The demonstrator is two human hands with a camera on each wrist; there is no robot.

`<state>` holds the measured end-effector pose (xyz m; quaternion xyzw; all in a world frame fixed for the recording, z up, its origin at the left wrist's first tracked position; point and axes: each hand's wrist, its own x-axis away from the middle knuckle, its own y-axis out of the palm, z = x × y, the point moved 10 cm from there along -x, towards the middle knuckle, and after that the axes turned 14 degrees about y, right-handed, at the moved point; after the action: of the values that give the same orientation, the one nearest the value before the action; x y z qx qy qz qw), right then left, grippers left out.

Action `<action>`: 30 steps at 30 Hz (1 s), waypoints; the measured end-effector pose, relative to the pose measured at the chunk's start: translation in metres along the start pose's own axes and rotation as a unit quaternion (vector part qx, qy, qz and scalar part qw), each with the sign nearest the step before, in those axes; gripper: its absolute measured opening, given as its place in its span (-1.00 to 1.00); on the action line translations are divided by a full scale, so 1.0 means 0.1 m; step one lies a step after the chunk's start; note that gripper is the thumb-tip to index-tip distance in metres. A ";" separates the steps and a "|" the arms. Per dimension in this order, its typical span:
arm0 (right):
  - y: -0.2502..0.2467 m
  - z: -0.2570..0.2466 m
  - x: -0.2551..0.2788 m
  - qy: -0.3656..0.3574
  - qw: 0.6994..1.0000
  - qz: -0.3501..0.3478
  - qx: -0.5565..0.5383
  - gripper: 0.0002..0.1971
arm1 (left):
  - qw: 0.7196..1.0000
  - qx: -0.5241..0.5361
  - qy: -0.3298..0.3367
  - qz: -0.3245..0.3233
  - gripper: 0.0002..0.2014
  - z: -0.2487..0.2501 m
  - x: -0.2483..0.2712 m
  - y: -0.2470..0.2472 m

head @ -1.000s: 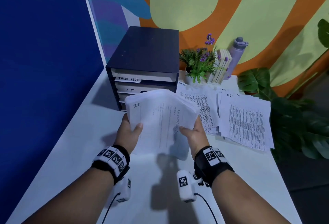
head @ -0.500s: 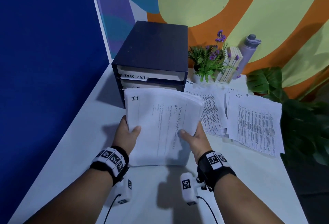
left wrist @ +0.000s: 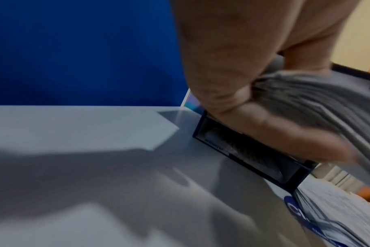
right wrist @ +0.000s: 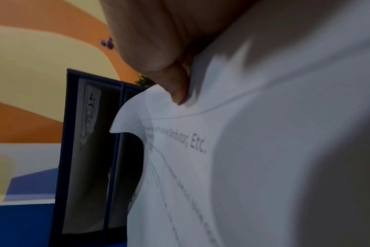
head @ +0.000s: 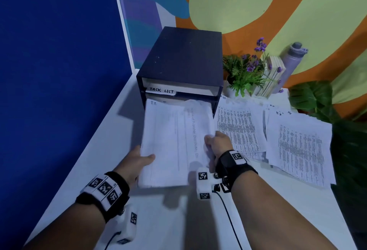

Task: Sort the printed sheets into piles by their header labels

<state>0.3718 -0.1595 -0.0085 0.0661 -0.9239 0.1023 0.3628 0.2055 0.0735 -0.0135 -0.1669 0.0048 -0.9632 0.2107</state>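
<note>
Head view: both hands hold one stack of printed sheets [head: 174, 140], header "I.T." at its top left corner. Left hand [head: 137, 160] grips the stack's near left edge, thumb on top. Right hand [head: 217, 143] grips the right edge, thumb on top. Stack's far end sits at the front of the dark drawer unit [head: 182, 63], in the slot just below the drawer tagged "TASK LIST" [head: 161, 90]; how far in it goes, cannot tell. Near end hangs above the white table [head: 178, 220]. Right of the unit, two more paper piles lie flat on the table: a pile of dense printed tables [head: 238, 126] just beside the unit, and a pile with handwritten "H.R" headers [head: 299, 146] further right, overlapping it. Behind them: potted plant with purple flowers [head: 246, 71], a few books [head: 273, 75] standing upright, a lilac bottle [head: 292, 61].

Left wrist view: left-hand fingers [left wrist: 285, 133] curl under the stack, thumb over it, sheet edges [left wrist: 327, 103] fanned between them. The drawer unit's open slots [left wrist: 254, 153] sit just behind the hand.

Right wrist view: right thumb [right wrist: 175, 83] presses on the top sheet [right wrist: 264, 150], which buckles at its corner; print reads "Distributor, Etc." Drawer unit front [right wrist: 91, 150] is just beyond the sheet corner.
</note>
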 end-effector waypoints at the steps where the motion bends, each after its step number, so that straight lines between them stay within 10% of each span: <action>1: -0.05 -0.03 -0.04 0.016 1.000 0.015 -0.017 -0.64 | 0.999 -0.001 -0.010 -0.045 -0.70 0.06 0.07 0.09; 3: -0.11 -0.12 -0.10 0.017 0.999 0.036 -0.015 -0.41 | 0.995 -0.016 -0.023 -0.099 -0.73 0.14 0.13 0.15; 7: 0.08 -0.31 0.06 -0.036 0.996 0.010 0.083 -0.87 | 0.996 -0.073 0.025 -0.042 -0.68 0.32 -0.24 -0.06; 13: 0.11 -0.21 0.32 -0.044 0.996 -0.076 0.029 -0.72 | 0.991 -0.097 0.083 0.043 -0.79 0.73 -1.03 -0.05; 17: -0.17 -0.06 0.28 -0.058 0.992 -0.038 0.106 -0.51 | 0.986 -0.081 0.093 0.115 -0.89 0.91 -1.42 -0.03; 27: -0.99 0.56 -0.01 -0.023 0.990 0.036 0.137 -0.67 | 0.969 -0.201 0.075 0.124 -0.62 0.99 -1.78 0.08; 30: -1.31 0.70 -0.14 -0.018 0.984 0.087 0.153 -0.71 | 0.945 -0.231 0.096 0.209 -0.84 1.06 -1.55 0.16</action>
<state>0.3617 -0.3026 -0.0496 0.0423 -0.9060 0.2720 0.3214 0.3783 0.1286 0.0359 -0.1135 0.2824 -0.8812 0.3618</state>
